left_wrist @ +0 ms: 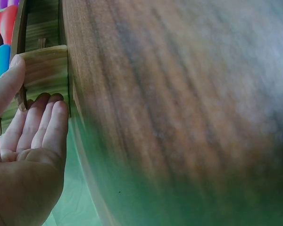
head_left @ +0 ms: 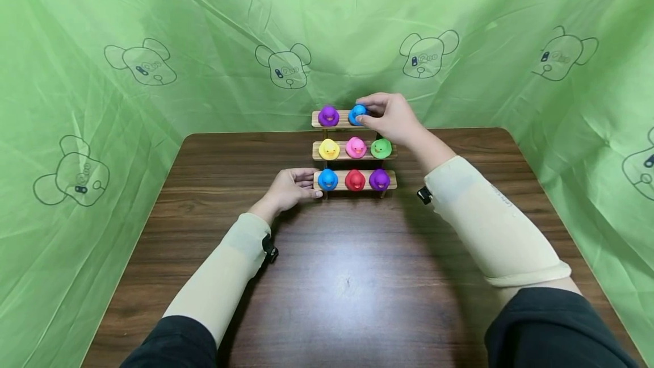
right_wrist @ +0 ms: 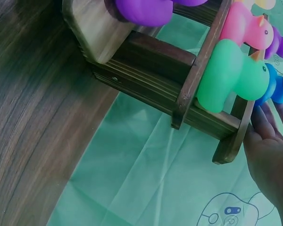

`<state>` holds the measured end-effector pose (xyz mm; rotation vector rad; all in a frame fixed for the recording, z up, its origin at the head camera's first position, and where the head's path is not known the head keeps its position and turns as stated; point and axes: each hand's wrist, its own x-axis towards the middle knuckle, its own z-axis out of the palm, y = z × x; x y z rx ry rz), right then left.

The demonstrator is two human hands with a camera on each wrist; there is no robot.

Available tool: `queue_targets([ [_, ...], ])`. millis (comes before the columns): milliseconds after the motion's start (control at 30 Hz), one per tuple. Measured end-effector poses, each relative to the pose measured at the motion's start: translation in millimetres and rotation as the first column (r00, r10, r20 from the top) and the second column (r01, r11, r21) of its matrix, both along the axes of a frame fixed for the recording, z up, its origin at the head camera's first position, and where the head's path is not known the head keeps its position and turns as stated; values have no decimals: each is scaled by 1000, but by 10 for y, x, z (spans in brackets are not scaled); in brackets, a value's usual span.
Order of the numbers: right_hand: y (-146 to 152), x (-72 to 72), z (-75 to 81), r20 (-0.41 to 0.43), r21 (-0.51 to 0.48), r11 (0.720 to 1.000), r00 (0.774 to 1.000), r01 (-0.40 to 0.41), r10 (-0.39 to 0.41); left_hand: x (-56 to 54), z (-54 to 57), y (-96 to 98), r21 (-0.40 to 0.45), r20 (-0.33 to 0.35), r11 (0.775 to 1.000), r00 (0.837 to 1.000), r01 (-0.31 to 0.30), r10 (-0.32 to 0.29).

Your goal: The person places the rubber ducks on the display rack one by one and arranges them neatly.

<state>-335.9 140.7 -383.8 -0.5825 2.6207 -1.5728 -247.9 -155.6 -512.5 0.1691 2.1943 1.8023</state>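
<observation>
A three-tier wooden stand [head_left: 343,120] holds small rubber ducks near the table's back edge. On its top tier, beside a purple duck [head_left: 328,116], my right hand [head_left: 394,119] pinches a blue duck [head_left: 355,113] between thumb and fingers. The middle tier bears a yellow duck [head_left: 329,150], a pink duck [head_left: 356,147] and a green duck [right_wrist: 233,77]. Below stand another blue duck [head_left: 327,179], a red duck [head_left: 355,180] and another purple duck [head_left: 379,179]. My left hand [head_left: 290,189] grips the stand's lower left end, thumb at the front and fingers against the side.
The dark wood-grain table [head_left: 337,277] stretches toward me, with a bright glare on it. Green cloth [head_left: 204,72] with printed bear heads surrounds the back and sides. Both forearms wear pale sleeves, with a small black device [head_left: 269,247] at the left wrist.
</observation>
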Motion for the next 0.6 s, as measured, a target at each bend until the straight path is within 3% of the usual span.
queue_targets([
  [600, -2, -11, -3, 11, 18, 999, 999, -33, 32, -7, -1, -4, 6, 12, 1000, 1000, 4, -4],
])
